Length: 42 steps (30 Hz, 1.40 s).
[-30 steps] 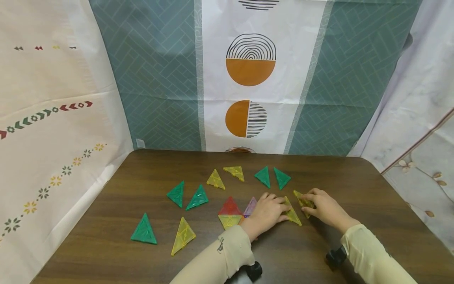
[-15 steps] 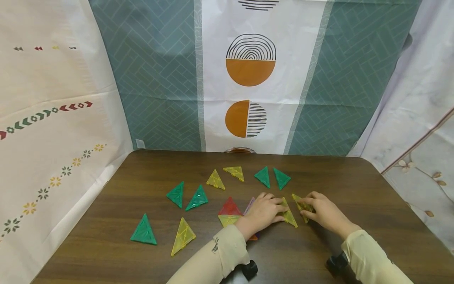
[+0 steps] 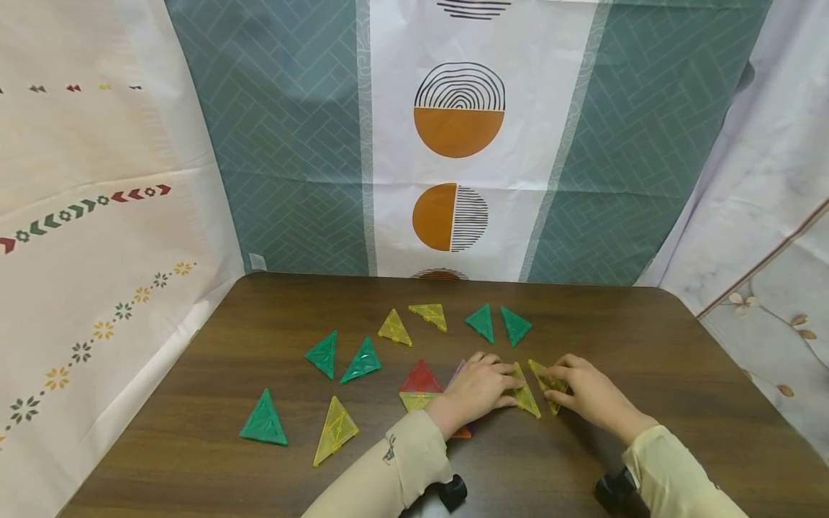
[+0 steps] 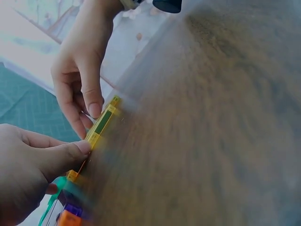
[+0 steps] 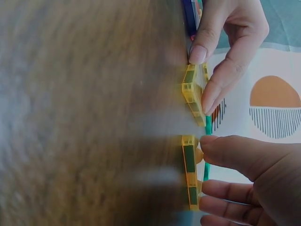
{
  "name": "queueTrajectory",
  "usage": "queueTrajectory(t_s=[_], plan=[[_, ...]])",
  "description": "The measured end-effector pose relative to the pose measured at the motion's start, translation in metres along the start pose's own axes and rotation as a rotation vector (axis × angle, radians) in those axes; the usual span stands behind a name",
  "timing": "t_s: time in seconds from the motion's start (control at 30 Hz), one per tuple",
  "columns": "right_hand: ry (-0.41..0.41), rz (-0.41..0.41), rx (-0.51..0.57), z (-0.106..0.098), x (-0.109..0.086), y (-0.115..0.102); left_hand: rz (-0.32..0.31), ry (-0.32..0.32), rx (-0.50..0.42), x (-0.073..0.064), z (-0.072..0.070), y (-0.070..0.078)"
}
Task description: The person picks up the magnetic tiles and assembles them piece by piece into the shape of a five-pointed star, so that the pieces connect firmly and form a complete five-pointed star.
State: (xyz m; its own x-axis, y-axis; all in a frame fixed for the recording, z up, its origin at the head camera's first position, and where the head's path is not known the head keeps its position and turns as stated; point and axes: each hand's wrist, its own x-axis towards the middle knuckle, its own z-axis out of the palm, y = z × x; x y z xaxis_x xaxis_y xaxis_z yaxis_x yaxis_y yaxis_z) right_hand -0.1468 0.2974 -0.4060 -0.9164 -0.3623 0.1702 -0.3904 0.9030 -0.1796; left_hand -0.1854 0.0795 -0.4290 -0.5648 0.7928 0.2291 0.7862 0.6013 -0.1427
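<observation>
In the head view, my left hand [image 3: 476, 392] pinches a see-through yellow triangular magnetic tile [image 3: 526, 394] lying on the table. Its thumb and forefinger are at the tile's edges, as the right wrist view shows. Close on the right, my right hand [image 3: 588, 397] holds a second yellow triangular tile [image 5: 189, 160] between thumb and fingers. A narrow gap separates the two tiles, whose long sides run roughly alongside each other. My left hand and wrist partly cover a patch of joined tiles, with a red triangle [image 3: 420, 378] and a yellow triangle [image 3: 417, 401] showing.
Two green triangles [image 3: 481, 323] lie behind the hands, with two yellow triangles [image 3: 394, 328] left of them. More green tiles [image 3: 264, 419] and a long yellow tile [image 3: 335, 430] are spread over the left of the brown table [image 3: 194, 460]. Patterned cloths hang around it.
Both yellow tiles have slid slightly left and nearer to me under the hands. The gap between them is a little narrower. The other tiles have stayed in place.
</observation>
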Motion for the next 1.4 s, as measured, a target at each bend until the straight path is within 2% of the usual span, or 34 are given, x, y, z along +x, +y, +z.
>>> queueTrajectory(t_s=[0.23,0.47,1.0,1.4], plan=[[-0.011,-0.004,0.003,0.000,0.000,-0.005,0.045,0.051,0.017,-0.004,0.001,-0.003],[-0.026,-0.018,0.011,0.000,0.000,-0.008,0.061,0.071,0.013,-0.008,0.002,-0.004],[-0.067,-0.026,0.043,0.000,0.001,-0.015,0.057,0.038,-0.019,-0.009,0.002,-0.003],[-0.110,-0.040,0.088,-0.006,0.004,-0.013,0.043,-0.032,-0.024,-0.007,-0.006,-0.001]])
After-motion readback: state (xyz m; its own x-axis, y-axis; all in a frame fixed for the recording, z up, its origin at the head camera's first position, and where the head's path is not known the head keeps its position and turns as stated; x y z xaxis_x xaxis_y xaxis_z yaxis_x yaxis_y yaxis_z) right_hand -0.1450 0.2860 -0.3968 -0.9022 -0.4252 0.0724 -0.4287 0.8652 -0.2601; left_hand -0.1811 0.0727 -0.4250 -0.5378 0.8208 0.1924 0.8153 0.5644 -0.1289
